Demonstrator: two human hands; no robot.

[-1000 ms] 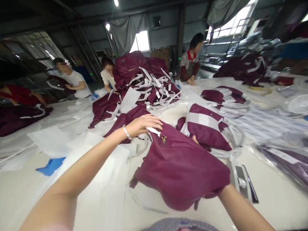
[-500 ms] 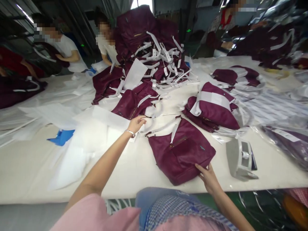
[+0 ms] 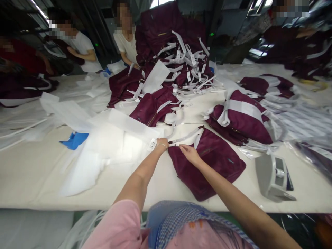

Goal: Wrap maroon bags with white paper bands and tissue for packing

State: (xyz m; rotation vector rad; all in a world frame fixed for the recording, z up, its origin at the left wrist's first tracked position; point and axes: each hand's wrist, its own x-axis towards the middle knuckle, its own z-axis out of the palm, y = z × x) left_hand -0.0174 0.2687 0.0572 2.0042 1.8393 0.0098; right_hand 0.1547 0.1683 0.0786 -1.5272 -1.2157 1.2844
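A maroon handbag [image 3: 220,162] lies flat on the table in front of me, its white-wrapped strap [image 3: 185,137] running along its upper left side. My left hand [image 3: 162,142] is closed at the bag's upper left corner, around the strap end. A white paper tag [image 3: 152,144] sticks out beside that hand. Over the bag's left edge, my right hand [image 3: 190,153] pinches a short white-wrapped piece of strap that stretches between both hands. My fingers partly hide what they grip.
White foam sheets [image 3: 103,145] and a blue scrap [image 3: 74,140] lie left. A wrapped maroon bag [image 3: 245,114] and a grey tape dispenser [image 3: 272,176] are on the right. Behind rises a heap of maroon bags [image 3: 160,31]. Several people work across the table.
My right hand has left the bag's lower right corner and come up to its upper left edge. My left hand has moved closer and closed at the strap end.
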